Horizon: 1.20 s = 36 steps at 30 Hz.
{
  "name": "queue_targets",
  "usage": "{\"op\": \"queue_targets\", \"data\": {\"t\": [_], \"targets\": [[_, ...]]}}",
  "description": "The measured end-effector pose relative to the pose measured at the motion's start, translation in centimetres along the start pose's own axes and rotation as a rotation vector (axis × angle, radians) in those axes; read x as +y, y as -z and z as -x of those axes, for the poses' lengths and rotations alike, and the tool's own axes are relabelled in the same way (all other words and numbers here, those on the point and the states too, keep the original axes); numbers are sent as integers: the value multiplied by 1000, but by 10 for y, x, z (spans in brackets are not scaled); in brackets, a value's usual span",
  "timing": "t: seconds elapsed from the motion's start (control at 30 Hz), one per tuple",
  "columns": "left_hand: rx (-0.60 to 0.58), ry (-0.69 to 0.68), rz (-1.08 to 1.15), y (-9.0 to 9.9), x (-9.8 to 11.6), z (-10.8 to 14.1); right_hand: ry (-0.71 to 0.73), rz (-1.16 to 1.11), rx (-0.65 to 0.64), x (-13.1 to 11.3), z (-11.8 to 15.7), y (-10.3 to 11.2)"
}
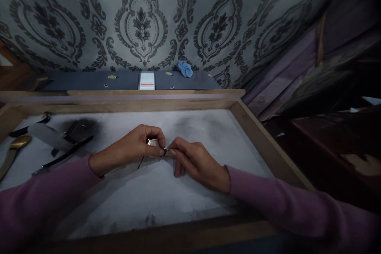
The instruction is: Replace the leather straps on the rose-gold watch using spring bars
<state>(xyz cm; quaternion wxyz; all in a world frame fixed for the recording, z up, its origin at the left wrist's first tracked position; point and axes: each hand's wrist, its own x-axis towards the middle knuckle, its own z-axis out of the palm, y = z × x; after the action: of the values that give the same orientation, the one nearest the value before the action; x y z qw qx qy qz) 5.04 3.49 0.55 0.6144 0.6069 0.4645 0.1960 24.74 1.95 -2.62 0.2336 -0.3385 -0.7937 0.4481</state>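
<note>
Over the middle of the white-bottomed wooden tray point(253, 127), my left hand point(135, 147) grips a small round watch case point(153, 142) with a gold-coloured rim between thumb and fingers. My right hand point(198, 162) pinches a thin, small piece point(166, 149) at the right side of the case; what it is I cannot make out. The fingertips of both hands nearly meet there. A thin dark strip point(141, 162) shows just below my left hand.
At the tray's left lie a gold watch point(20, 141), dark straps point(68, 152) and a flat grey piece point(49, 137). Beyond the back edge, a blue surface point(125, 82) holds a white box point(147, 80) and a crumpled blue cloth point(185, 69). Curtains point(285, 63) hang at right.
</note>
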Motion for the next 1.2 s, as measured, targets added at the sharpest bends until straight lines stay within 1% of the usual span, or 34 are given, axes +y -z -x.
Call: {"op": "queue_targets", "data": {"t": [0.3,0.6,0.73,1.2], "targets": [[11,1,-5,1,-2,0,8,26,3,0,1,0],[9,49,20,1,-1,-1,27,58,-15,-1,0,1],[15,60,31,1,-2,-1,16,85,-23,-2,-1,1],[33,59,25,0,2,0,-8,61,-8,0,-1,0]]}}
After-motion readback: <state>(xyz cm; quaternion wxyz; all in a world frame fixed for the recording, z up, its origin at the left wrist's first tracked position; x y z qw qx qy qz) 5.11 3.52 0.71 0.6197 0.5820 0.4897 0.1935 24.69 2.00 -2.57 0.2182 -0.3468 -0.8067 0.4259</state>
